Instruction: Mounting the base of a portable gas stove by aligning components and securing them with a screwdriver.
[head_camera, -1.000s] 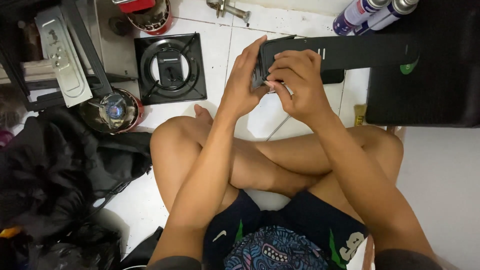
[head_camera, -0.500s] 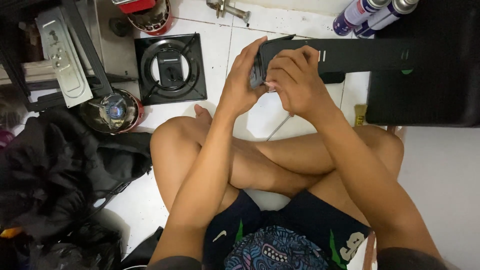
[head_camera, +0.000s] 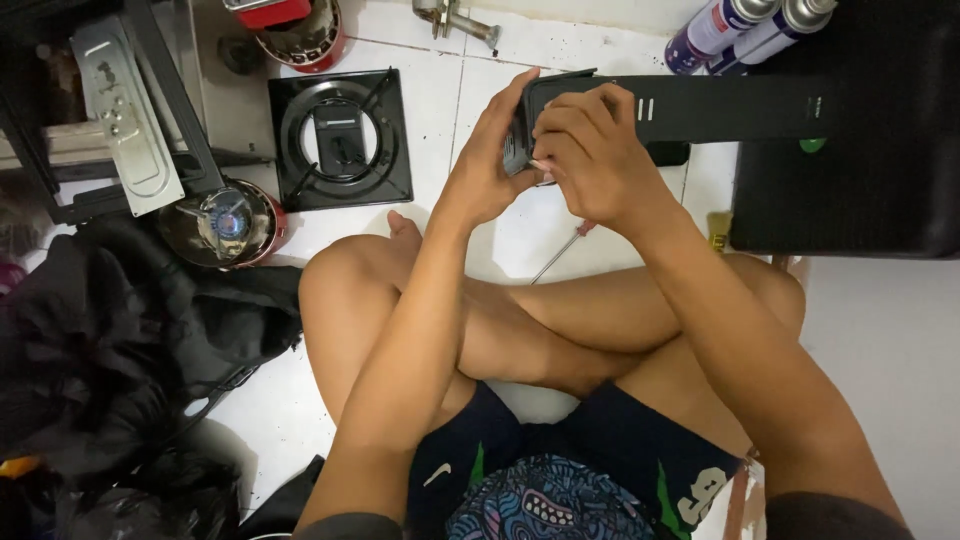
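Two spray cans (head_camera: 745, 25) lay side by side at the top right of the white tiled floor (head_camera: 560, 215), purple-bodied with pale bands near their tops; their labels were too small to make out. Just below them sat a large black case (head_camera: 850, 180) with a small green mark on its upper edge. A red-rimmed round burner (head_camera: 225, 225) rested at the left, beside a square black stove grate (head_camera: 340, 138) with a ring in its centre. A heap of black cloth (head_camera: 110, 350) filled the lower left.

The person sat cross-legged on the floor, holding a long, flat black panel (head_camera: 700, 105) above the knees. It was matte, narrow and rectangular, stretching right toward the case, with two short pale slots near its middle and more at its far end.

The left hand (head_camera: 485, 170) wrapped the panel's near end from the left, fingers curled up around its edge. The right hand (head_camera: 590, 155) closed over the same end from above, fingers bent tightly and pinching something small and pale against it; I could not tell what. A red-handled screwdriver (head_camera: 562, 250) lay on the floor beneath the hands.
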